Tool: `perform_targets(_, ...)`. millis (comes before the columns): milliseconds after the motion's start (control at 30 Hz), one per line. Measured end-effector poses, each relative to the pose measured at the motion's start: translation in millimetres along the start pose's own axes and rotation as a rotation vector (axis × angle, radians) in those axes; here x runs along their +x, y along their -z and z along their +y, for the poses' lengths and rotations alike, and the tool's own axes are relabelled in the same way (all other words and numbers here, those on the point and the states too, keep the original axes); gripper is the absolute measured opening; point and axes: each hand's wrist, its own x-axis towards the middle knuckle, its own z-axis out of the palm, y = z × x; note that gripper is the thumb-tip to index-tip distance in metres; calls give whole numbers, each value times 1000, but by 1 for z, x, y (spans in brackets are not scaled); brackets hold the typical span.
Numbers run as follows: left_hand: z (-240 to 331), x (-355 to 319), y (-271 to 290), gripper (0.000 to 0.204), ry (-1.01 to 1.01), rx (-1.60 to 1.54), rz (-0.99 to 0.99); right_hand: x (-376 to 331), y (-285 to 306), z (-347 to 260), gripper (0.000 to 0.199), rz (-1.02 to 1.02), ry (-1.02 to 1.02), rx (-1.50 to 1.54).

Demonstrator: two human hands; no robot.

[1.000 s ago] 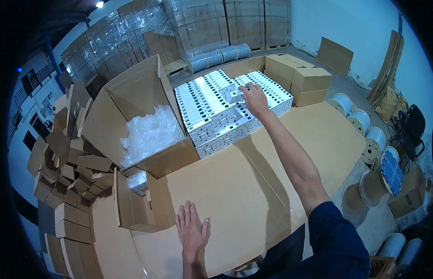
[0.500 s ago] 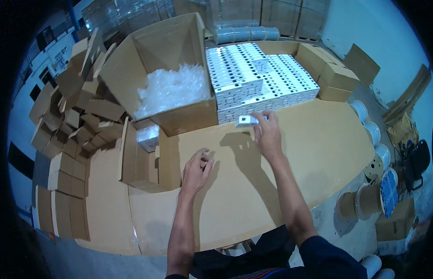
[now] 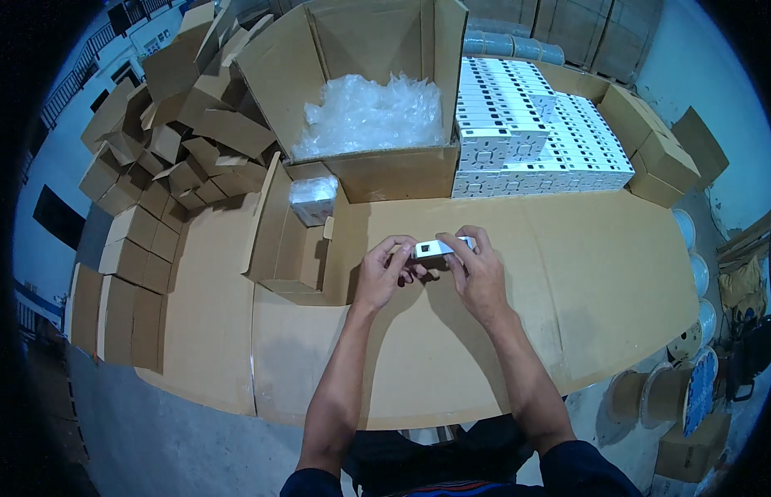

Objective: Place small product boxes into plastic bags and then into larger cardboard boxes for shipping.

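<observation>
Above the table's middle, a small white plastic block [image 3: 435, 248] with a dark square opening is held nearly level between both hands. My right hand [image 3: 478, 277] grips its right end, thumb below and fingers over the top. At its left end my left hand [image 3: 387, 269] is closed, with thumb and fingertips pinching the edge. Beyond them stand stacked rows of similar white blocks [image 3: 501, 149], many with dark square openings. Left of my left hand sits an open carton [image 3: 307, 286] with a plastic-wrapped bundle [image 3: 313, 199] inside.
A large open carton [image 3: 402, 174] of clear plastic bags [image 3: 373, 116] stands behind. Folded and piled cardboard boxes [image 3: 137, 240] fill the left side. Closed brown boxes [image 3: 663, 157] are at the back right. Cable spools [image 3: 650, 393] stand on the floor beyond the table's right edge.
My right hand has brought the white block from beside the stack back toward me. My left hand has moved up and right and taken its left end. The view has shifted.
</observation>
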Motion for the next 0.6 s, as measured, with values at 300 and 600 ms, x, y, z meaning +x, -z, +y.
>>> perform_targets(300, -4, 8, -12, 23, 53, -3, 62, 0, -10, 24, 13, 109, -122, 488)
perform_targets(600, -10, 9, -17, 43, -88, 121, 165, 3, -29, 57, 32, 48, -327, 466)
